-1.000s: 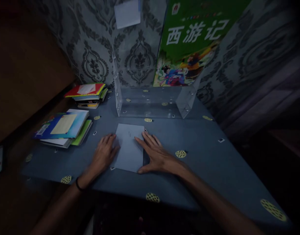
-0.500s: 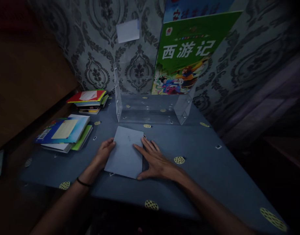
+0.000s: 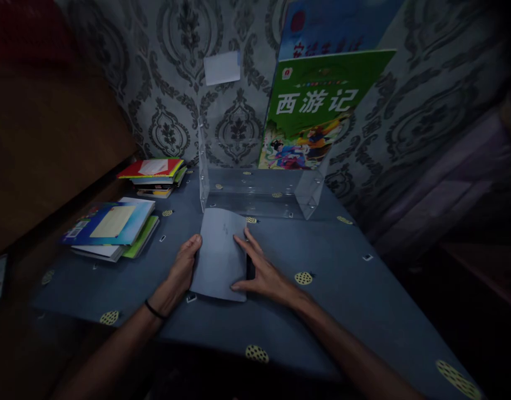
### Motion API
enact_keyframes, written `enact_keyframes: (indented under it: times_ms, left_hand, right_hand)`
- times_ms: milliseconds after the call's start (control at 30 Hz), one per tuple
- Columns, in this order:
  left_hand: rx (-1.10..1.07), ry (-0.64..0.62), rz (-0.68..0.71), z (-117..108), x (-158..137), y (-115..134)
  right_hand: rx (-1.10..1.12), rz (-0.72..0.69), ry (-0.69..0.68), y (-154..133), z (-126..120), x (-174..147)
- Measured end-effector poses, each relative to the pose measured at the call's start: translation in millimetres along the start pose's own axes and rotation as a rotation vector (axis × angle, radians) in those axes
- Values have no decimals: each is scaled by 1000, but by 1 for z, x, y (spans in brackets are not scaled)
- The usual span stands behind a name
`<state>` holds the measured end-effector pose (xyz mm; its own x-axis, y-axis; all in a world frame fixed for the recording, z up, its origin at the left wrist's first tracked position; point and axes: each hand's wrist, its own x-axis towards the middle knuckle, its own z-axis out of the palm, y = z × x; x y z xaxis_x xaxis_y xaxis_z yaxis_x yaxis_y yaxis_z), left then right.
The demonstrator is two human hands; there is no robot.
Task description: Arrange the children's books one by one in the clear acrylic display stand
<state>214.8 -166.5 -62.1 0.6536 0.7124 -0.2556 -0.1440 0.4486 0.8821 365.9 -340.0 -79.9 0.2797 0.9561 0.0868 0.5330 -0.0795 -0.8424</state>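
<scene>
A thin pale book [image 3: 219,261] with a little faint print on its face is held between my hands over the table, its cover bowed. My left hand [image 3: 186,261] grips the book's left edge, thumb on top and the other fingers hidden beneath. At the right edge, my right hand [image 3: 266,272] has its thumb and index finger on the face, while the remaining fingers sit along or behind the edge. Just beyond the book stands a clear acrylic book rack [image 3: 255,208]. In it lean a green book [image 3: 309,128] with white Chinese characters and a blue book [image 3: 338,33] behind.
To the left lie a stack of books topped by a blue one [image 3: 109,222] and a farther stack topped by a red one [image 3: 150,166]. The table [image 3: 338,311] has a blue-grey, pineapple-patterned cover. A white card [image 3: 222,68] is on the patterned wall.
The pale book has shifted slightly right, straightened and bowed upward. My left hand has moved right with it, and my right fingers have curled closer around the right edge. The view has tilted slightly.
</scene>
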Motion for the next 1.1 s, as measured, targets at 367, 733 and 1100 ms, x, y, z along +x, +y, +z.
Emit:
enact_keyframes:
  times_ms: [367, 733, 1100]
  left_hand:
    - [-133, -100, 44, 9, 2, 7]
    - [368, -280, 330, 12, 12, 30]
    - [393, -214, 392, 33, -1, 20]
  right_hand:
    - [107, -134, 279, -5, -11, 5]
    - [209, -264, 539, -25, -29, -2]
    - [149, -212, 478, -23, -21, -11]
